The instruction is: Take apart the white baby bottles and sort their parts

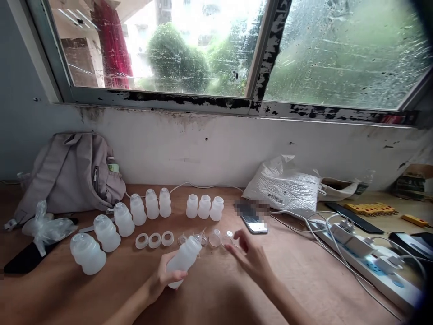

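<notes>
Beneath a rain-streaked window, a brown wooden counter (304, 275) is seen carrying rows of translucent white plastic bottles. One such translucent white plastic bottle (184, 258) is gripped by the left hand (162, 277), whose fingers are wrapped around its lower body; it is tilted, its long axis running from the palm up and rightward toward the small clear caps (214, 238) lying just beyond its neck. The right hand (250, 257) is held empty above the counter, its fingers loosely spread, just right of those caps and nearer to them than the left. Three white plastic rings (154, 240) lie to the left. A smartphone (255, 223) rests behind.
</notes>
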Tool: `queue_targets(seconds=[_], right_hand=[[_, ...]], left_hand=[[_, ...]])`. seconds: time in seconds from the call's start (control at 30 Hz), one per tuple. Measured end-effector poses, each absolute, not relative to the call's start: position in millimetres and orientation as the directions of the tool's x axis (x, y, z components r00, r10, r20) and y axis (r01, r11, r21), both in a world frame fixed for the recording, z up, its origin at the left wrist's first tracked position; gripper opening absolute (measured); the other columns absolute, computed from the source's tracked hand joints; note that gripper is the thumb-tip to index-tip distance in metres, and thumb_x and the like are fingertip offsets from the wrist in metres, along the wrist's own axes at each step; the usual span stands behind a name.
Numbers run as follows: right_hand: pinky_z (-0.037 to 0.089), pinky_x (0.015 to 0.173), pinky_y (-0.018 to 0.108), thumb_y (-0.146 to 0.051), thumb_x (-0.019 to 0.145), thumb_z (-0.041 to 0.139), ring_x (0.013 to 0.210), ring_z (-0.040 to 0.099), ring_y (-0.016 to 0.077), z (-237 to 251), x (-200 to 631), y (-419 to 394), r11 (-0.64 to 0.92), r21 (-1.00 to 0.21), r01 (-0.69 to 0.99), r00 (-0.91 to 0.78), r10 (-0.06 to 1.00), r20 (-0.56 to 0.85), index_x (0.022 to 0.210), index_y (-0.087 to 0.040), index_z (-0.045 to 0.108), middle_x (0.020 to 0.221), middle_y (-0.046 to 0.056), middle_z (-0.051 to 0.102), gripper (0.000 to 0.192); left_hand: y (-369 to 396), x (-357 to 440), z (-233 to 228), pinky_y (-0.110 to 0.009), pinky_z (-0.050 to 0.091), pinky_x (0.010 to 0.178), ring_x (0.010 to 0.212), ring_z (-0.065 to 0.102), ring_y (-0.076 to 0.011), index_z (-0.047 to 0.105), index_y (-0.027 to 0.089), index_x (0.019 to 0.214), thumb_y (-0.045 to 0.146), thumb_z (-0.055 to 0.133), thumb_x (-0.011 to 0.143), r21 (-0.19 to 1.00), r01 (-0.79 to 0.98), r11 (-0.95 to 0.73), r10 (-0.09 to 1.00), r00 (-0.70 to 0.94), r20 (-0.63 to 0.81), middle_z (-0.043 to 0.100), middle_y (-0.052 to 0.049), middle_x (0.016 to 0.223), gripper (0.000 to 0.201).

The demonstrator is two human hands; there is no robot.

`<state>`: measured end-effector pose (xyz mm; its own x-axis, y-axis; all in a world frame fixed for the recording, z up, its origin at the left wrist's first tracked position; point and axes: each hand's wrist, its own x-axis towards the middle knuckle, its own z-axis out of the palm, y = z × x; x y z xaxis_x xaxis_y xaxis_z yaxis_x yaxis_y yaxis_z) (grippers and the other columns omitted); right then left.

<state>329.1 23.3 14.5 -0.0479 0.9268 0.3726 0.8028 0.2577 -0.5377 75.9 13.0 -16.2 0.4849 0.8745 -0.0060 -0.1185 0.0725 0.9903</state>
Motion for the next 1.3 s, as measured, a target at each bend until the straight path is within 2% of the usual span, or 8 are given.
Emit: queue_targets(seconds=[0.13, 0.23, 0.43, 0.7, 0.87, 1.03, 1.17, 1.3], right_hand=[[0.030, 0.046, 0.021, -0.050, 0.072, 0.054, 0.049, 0.042, 0.0111, 16.6, 263.2, 16.0, 0.324, -0.717, 0.617, -0.223, 0.946, 0.235, 0.076, -0.019, 0.046, 0.054, -0.005, 0.043, 0.033], [0.034, 0.049, 0.021, -0.049, 0.073, 0.053, 0.053, 0.045, 0.0109, 19.2, 225.4, 19.6, 0.268, -0.840, 0.473, -0.150, 0.963, 0.223, 0.068, -0.018, 0.043, 0.059, -0.003, 0.048, 0.032], [0.036, 0.043, 0.021, -0.049, 0.075, 0.049, 0.047, 0.044, 0.0094, 20.4, 208.2, 31.0, 0.209, -0.944, 0.253, -0.132, 0.975, 0.181, 0.062, -0.019, 0.038, 0.055, -0.004, 0.044, 0.034], [0.024, 0.036, 0.019, -0.043, 0.071, 0.052, 0.041, 0.034, 0.0066, 34.1, 212.1, 20.7, 0.301, -0.898, 0.321, -0.216, 0.946, 0.241, 0.048, -0.018, 0.038, 0.043, -0.004, 0.036, 0.037], [0.018, 0.038, 0.021, -0.040, 0.064, 0.054, 0.041, 0.024, 0.0051, 38.2, 211.3, 15.7, 0.393, -0.872, 0.291, -0.272, 0.908, 0.318, 0.046, -0.019, 0.035, 0.043, -0.007, 0.025, 0.034], [0.027, 0.044, 0.020, -0.045, 0.060, 0.062, 0.048, 0.032, 0.0068, 50.5, 220.3, 20.1, 0.452, -0.875, 0.176, -0.507, 0.803, 0.313, 0.067, -0.017, 0.057, 0.053, -0.006, 0.039, 0.029], [0.033, 0.050, 0.019, -0.042, 0.063, 0.066, 0.060, 0.042, 0.0089, 73.5, 236.7, 28.1, 0.351, -0.913, 0.205, -0.689, 0.715, 0.120, 0.097, -0.023, 0.061, 0.077, -0.002, 0.054, 0.039], [0.036, 0.052, 0.019, -0.040, 0.064, 0.066, 0.061, 0.043, 0.0085, 86.6, 252.0, 35.3, 0.363, -0.896, 0.255, -0.767, 0.640, 0.041, 0.100, -0.028, 0.061, 0.087, -0.001, 0.050, 0.038]], left_hand=[[11.6, 78.1, -7.6, -0.020, 0.029, 0.049, 0.056, 0.039, -0.0089, 0.056, 0.011, 0.082, 0.037, 0.065, 0.059, 0.997, -0.078, -0.006, 0.860, 0.508, 0.045, 0.046, 0.001, 0.063, 0.036], [12.5, 76.0, -9.8, -0.020, 0.030, 0.048, 0.053, 0.041, -0.0085, 0.055, 0.011, 0.080, 0.038, 0.062, 0.062, 0.994, -0.112, -0.005, 0.853, 0.517, 0.062, 0.048, 0.001, 0.063, 0.033], [12.9, 65.4, -27.2, -0.019, 0.023, 0.036, 0.037, 0.042, -0.0064, 0.053, 0.011, 0.085, 0.036, 0.052, 0.063, 0.912, -0.279, 0.301, 0.818, 0.566, -0.097, 0.055, -0.001, 0.063, 0.033], [1.8, 62.6, -33.7, -0.019, 0.018, 0.026, 0.028, 0.040, -0.0072, 0.061, 0.006, 0.078, 0.033, 0.044, 0.055, 0.667, -0.428, 0.609, 0.657, 0.744, -0.122, 0.057, -0.005, 0.053, 0.039], [5.3, 57.7, -52.7, -0.019, 0.011, 0.022, 0.023, 0.036, -0.0077, 0.061, 0.006, 0.075, 0.044, 0.049, 0.052, 0.473, -0.345, 0.811, 0.439, 0.893, -0.101, 0.054, -0.004, 0.043, 0.046], [20.6, 42.3, -85.9, -0.021, 0.009, 0.021, 0.016, 0.026, -0.0090, 0.058, 0.014, 0.061, 0.066, 0.047, 0.049, 0.483, -0.107, 0.869, 0.152, 0.987, -0.054, 0.044, -0.001, 0.028, 0.054], [29.1, 33.3, -81.1, -0.020, 0.010, 0.020, 0.015, 0.026, -0.0080, 0.061, 0.012, 0.070, 0.064, 0.049, 0.049, 0.508, -0.122, 0.853, 0.167, 0.985, -0.044, 0.051, -0.001, 0.035, 0.057], [25.4, 37.8, -55.1, -0.019, 0.008, 0.020, 0.016, 0.027, -0.0064, 0.062, 0.006, 0.079, 0.058, 0.050, 0.053, 0.513, -0.174, 0.840, 0.253, 0.964, -0.086, 0.054, -0.002, 0.039, 0.059]])
